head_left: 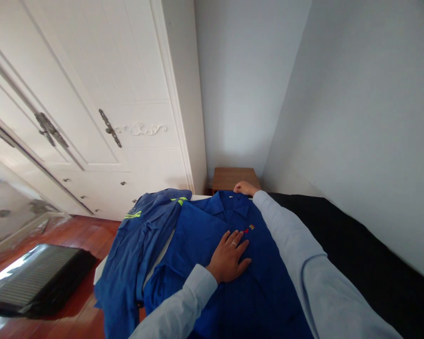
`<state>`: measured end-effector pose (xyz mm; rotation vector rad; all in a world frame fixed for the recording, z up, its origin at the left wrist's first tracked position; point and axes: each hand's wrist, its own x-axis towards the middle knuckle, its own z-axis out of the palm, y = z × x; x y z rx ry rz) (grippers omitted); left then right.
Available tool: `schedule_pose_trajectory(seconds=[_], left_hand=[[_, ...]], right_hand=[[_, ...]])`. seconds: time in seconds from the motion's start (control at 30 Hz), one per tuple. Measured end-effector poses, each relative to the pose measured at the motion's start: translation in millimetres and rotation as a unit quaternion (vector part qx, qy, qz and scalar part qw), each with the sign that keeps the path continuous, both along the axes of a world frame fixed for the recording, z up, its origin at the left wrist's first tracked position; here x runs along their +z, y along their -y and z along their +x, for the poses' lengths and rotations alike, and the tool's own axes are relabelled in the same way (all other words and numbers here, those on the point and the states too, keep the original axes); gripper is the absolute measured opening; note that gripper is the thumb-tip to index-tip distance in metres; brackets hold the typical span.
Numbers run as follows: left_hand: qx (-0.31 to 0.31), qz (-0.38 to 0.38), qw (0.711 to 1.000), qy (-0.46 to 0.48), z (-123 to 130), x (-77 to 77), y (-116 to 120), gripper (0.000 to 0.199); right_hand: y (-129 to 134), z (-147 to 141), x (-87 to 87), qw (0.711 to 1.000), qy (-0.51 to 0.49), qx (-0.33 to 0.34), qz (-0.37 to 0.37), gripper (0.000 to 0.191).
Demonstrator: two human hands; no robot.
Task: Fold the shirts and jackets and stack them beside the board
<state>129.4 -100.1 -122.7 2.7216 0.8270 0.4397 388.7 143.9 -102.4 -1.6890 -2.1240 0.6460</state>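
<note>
A bright blue collared garment lies spread out, with a small red and yellow emblem on its chest. My left hand, a ring on one finger, rests flat on the front of it with the fingers spread. At the far edge, beside the collar, my right hand has its fingers pinched together at the cloth of the shoulder. To the left lies a second blue garment with yellow-green reflective strips.
White wardrobe doors with metal handles stand at the back left. Behind the collar is a small wooden table. Black cloth runs along the right wall. A plastic-wrapped dark item lies on the red wooden floor.
</note>
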Motion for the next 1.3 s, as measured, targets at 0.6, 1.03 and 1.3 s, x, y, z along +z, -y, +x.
schedule_pose_trajectory(seconds=[0.6,1.03,1.3], left_hand=[[0.004,-0.004,1.000,0.004,0.3,2.5,2.2,0.061],[0.009,-0.006,1.000,0.011,2.0,0.7,1.9,0.061],[0.010,0.021,1.000,0.010,3.5,-2.5,0.3,0.060]], right_hand=[[2.1,-78.2,-9.9,0.991,0.010,0.118,0.064,0.037],[9.6,-88.4,-10.9,0.986,0.127,0.045,0.094,0.038],[65.8,-53.3,-13.1,0.969,0.184,-0.023,0.162,0.057]])
